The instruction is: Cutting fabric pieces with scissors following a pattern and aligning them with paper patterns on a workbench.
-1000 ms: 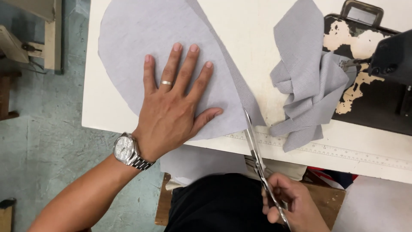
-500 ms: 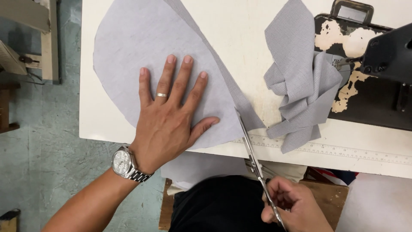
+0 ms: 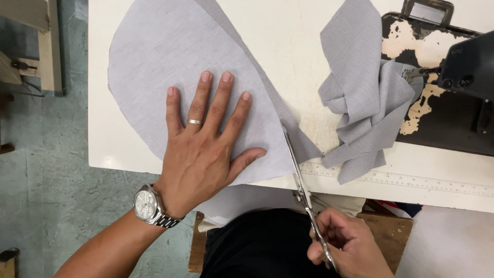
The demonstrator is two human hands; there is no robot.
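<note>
My left hand (image 3: pixel 206 139) lies flat with fingers spread on a rounded piece of grey fabric (image 3: pixel 154 67) on the white table (image 3: pixel 288 46), pressing it down. It wears a ring and a silver wristwatch (image 3: pixel 149 206). My right hand (image 3: pixel 345 247), below the table's front edge, grips the handles of long steel scissors (image 3: pixel 298 172). The blades point up along the fabric's right edge, where a darker grey strip (image 3: pixel 288 113) runs beside the cut line.
A crumpled heap of grey fabric (image 3: pixel 365 92) lies to the right, partly on a worn black sewing machine base (image 3: pixel 447 118). A ruler scale (image 3: pixel 411 180) is printed along the table's front edge. Green floor (image 3: pixel 46 170) and wooden furniture lie to the left.
The scissors have advanced slightly up along the fabric's right edge. My left hand stays pressed flat on the fabric, and the view has shifted a little.
</note>
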